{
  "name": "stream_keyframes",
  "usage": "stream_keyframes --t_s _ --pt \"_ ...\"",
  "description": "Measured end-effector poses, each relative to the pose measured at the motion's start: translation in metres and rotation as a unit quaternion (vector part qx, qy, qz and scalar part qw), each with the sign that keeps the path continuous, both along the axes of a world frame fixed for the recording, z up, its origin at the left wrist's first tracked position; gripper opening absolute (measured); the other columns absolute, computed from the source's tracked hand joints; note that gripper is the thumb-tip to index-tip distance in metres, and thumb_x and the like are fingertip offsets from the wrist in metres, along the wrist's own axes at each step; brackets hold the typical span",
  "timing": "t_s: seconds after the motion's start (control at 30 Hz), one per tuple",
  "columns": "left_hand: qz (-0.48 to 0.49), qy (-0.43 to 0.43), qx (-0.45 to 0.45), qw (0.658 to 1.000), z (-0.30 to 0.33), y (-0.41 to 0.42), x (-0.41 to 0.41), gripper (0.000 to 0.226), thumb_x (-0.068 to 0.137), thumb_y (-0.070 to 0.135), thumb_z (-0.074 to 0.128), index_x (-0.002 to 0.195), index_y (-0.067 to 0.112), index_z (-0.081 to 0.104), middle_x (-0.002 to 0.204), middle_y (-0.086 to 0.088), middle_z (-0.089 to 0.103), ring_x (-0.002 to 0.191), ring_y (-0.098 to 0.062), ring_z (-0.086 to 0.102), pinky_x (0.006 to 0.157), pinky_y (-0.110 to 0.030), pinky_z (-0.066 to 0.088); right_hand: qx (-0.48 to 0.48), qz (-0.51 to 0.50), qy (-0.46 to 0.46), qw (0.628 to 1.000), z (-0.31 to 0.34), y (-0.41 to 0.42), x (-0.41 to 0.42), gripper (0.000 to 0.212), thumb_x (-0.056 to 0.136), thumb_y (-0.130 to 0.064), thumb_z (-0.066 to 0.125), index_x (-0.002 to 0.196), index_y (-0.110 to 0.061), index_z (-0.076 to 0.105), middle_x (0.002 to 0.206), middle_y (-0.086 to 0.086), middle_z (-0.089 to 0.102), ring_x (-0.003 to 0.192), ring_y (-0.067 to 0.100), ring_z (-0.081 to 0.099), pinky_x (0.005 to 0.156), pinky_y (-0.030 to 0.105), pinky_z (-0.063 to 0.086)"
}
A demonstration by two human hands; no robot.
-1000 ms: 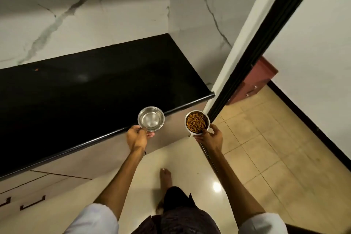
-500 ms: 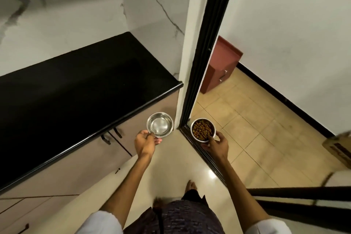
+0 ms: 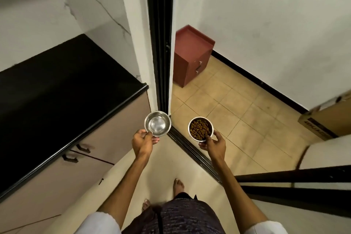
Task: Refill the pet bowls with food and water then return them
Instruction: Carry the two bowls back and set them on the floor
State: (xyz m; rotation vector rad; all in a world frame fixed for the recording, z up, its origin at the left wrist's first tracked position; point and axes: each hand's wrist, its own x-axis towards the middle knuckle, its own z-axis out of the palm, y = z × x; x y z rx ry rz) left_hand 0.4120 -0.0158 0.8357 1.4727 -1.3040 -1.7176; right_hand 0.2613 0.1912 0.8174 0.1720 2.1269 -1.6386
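1. The left hand point(image 3: 142, 141) has its fingers clamped on the near rim of the water bowl point(image 3: 157, 124); the carrier should keep it level.
2. The right hand point(image 3: 213, 145) has fingers closed on the food bowl point(image 3: 200, 129), thumb over the rim.
3. Both bowls hang above the door track point(image 3: 190, 150); stepping over calls for care.

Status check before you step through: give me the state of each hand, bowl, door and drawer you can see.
left hand: gripping the steel bowl's rim
steel bowl: held level, shiny inside; water not clearly discernible
right hand: gripping the kibble bowl
kibble bowl: held level, filled with brown kibble
sliding door track: clear, doorway open
red cabinet: drawers shut
counter cupboards: shut
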Motion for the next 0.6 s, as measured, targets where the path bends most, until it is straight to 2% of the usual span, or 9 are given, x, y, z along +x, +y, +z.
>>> stream_keyframes --t_s 0.13,0.27,0.43,0.6 --pt "-0.016 -0.005 0.000 1.000 -0.001 0.011 -0.037 0.015 0.100 0.000 0.061 0.093 0.012 0.055 0.077 -0.023 0.071 0.054 -0.022 0.072 0.050 -0.025 0.059 -0.012 -0.015 0.000 1.000 0.000 0.012 -0.029 0.041 0.104 -0.002 0.057 0.144 -0.011 0.054 0.076 0.012 0.079 0.068 0.030 0.078 0.076 0.052 0.066" --pt "-0.039 -0.013 0.006 0.999 -0.003 0.019 -0.072 0.004 0.100 0.002 0.060 0.102 0.002 0.057 0.076 -0.024 0.073 0.058 -0.027 0.074 0.051 -0.026 0.059 -0.014 -0.036 -0.007 0.999 -0.006 0.022 -0.056 0.041 0.103 -0.003 0.059 0.143 -0.008 0.054 0.075 0.013 0.078 0.068 0.032 0.077 0.076 0.053 0.066" --pt "-0.063 -0.030 0.001 0.998 -0.005 0.029 -0.108 0.009 0.101 0.003 0.058 0.109 0.000 0.058 0.073 -0.020 0.074 0.063 -0.031 0.076 0.055 -0.028 0.061 -0.009 -0.047 -0.006 0.999 -0.009 0.034 -0.084 0.043 0.102 -0.003 0.059 0.145 -0.006 0.054 0.079 0.017 0.078 0.066 0.030 0.076 0.070 0.047 0.067" --pt "-0.099 -0.041 -0.010 0.994 -0.006 0.037 -0.139 0.007 0.100 0.002 0.059 0.106 0.000 0.060 0.081 -0.025 0.075 0.066 -0.032 0.077 0.061 -0.033 0.063 -0.013 -0.077 -0.015 0.997 -0.009 0.046 -0.104 0.044 0.102 -0.002 0.059 0.146 -0.007 0.054 0.079 0.018 0.077 0.064 0.025 0.076 0.071 0.046 0.067"
